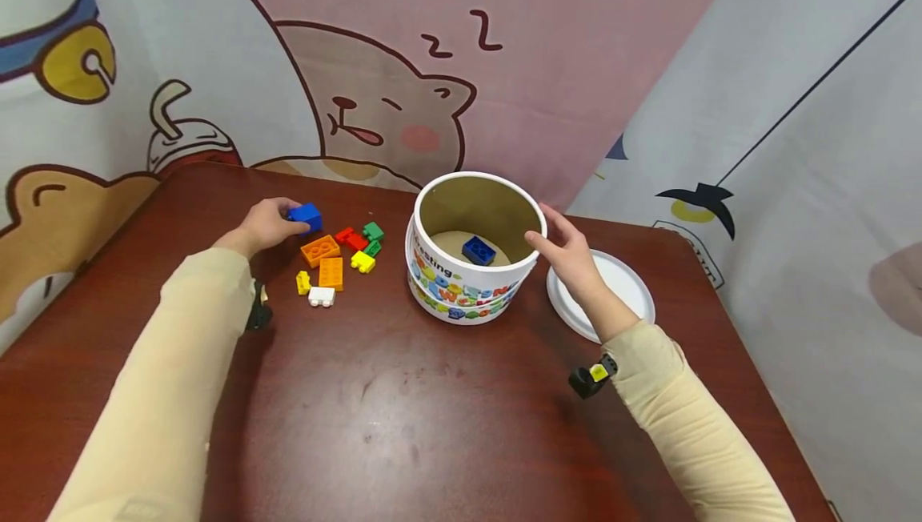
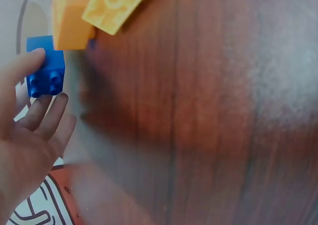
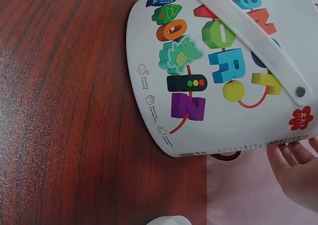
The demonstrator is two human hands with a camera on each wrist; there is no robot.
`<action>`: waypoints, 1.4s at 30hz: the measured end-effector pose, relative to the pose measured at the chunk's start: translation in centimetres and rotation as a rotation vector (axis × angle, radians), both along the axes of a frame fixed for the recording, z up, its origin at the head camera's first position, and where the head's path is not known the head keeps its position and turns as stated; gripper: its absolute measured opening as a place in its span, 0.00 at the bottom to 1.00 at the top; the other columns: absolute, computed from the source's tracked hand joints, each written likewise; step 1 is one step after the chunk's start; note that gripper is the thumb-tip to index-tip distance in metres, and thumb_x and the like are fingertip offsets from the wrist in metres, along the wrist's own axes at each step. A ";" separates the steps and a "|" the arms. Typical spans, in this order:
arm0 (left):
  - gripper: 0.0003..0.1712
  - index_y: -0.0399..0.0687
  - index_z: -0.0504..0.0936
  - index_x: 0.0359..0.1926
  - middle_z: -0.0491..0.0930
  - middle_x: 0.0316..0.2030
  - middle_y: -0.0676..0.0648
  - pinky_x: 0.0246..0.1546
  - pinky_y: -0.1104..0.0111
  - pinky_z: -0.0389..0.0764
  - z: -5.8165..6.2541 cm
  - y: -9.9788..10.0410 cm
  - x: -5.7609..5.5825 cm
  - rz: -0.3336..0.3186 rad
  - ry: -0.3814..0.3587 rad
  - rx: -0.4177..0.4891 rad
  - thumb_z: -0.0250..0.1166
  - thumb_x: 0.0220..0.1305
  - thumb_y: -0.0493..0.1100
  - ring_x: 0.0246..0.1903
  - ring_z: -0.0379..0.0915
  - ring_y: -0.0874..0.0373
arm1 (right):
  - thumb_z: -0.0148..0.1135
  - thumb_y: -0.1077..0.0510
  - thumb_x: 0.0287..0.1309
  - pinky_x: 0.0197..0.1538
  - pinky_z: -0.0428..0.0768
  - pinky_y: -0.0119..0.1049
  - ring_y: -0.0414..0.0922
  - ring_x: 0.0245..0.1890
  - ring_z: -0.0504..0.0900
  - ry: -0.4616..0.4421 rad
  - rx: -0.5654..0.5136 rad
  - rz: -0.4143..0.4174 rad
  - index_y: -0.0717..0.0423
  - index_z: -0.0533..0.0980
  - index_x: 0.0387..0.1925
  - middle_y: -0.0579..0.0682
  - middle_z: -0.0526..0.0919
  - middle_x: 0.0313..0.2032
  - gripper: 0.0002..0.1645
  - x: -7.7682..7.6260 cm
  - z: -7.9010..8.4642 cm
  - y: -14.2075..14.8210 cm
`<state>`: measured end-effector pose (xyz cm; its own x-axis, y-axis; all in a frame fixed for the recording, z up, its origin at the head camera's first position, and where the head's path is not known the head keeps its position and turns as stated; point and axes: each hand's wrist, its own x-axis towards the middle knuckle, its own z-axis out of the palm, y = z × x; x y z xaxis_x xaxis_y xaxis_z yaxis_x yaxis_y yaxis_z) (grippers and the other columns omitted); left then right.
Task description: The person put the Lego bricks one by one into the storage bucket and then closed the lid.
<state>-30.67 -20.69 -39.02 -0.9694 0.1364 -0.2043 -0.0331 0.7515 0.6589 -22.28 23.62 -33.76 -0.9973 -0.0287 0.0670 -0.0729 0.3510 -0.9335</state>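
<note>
My left hand [image 1: 265,226] pinches a blue toy brick [image 1: 306,216] at the far left of the table. In the left wrist view the thumb lies on one side of this blue brick [image 2: 45,66], its studs facing the fingers. My right hand [image 1: 569,254] holds the rim of a white round bucket [image 1: 461,290], thumb over the edge and fingers along the outside. Inside the bucket lies a dark blue brick [image 1: 479,250]. The right wrist view shows the printed side of the bucket [image 3: 218,120] with fingers [image 3: 290,158] against it.
Beside the left hand lie orange bricks [image 1: 320,250], a white brick [image 1: 321,296], yellow bricks [image 1: 363,262], red bricks [image 1: 353,239] and green bricks [image 1: 373,231]. A white round lid [image 1: 619,290] rests right of the bucket. A printed cloth [image 1: 562,66] hangs behind the brown table [image 1: 403,426].
</note>
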 end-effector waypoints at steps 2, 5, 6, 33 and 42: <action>0.34 0.29 0.60 0.63 0.62 0.59 0.26 0.62 0.45 0.63 0.3 0.1 0.0 0.003 0.005 0.026 0.57 0.65 0.47 0.57 0.61 0.33 | 0.57 0.61 0.61 0.46 0.71 0.17 0.29 0.45 0.72 0.002 -0.003 -0.002 0.59 0.58 0.68 0.64 0.68 0.62 0.35 0.0 0.0 0.0; 0.33 0.30 0.60 0.63 0.63 0.59 0.27 0.61 0.45 0.63 0.8 0.2 0.0 0.002 0.017 0.052 0.57 0.65 0.48 0.56 0.62 0.34 | 0.57 0.61 0.61 0.46 0.71 0.16 0.31 0.47 0.72 0.005 0.004 -0.006 0.59 0.58 0.68 0.64 0.68 0.63 0.36 0.0 0.0 0.1; 0.33 0.31 0.61 0.63 0.64 0.59 0.27 0.61 0.45 0.63 1.0 0.3 0.1 -0.001 0.021 0.056 0.57 0.65 0.49 0.56 0.63 0.34 | 0.57 0.61 0.61 0.46 0.71 0.16 0.32 0.48 0.72 0.005 0.008 -0.008 0.59 0.58 0.68 0.63 0.68 0.63 0.36 0.0 0.0 0.1; 0.30 0.42 0.65 0.63 0.71 0.56 0.35 0.55 0.51 0.72 8.7 6.0 1.8 -0.181 0.144 0.169 0.58 0.65 0.51 0.54 0.68 0.43 | 0.57 0.58 0.61 0.49 0.70 0.17 0.51 0.63 0.67 -0.016 0.023 -0.011 0.57 0.56 0.69 0.61 0.66 0.64 0.37 0.0 0.3 0.2; 0.30 0.45 0.66 0.65 0.70 0.59 0.38 0.58 0.54 0.71 11.8 9.1 2.5 -0.250 0.168 0.242 0.59 0.64 0.49 0.56 0.68 0.46 | 0.58 0.58 0.61 0.48 0.70 0.16 0.52 0.64 0.66 -0.021 -0.004 -0.007 0.58 0.56 0.69 0.61 0.66 0.64 0.37 0.1 0.2 0.0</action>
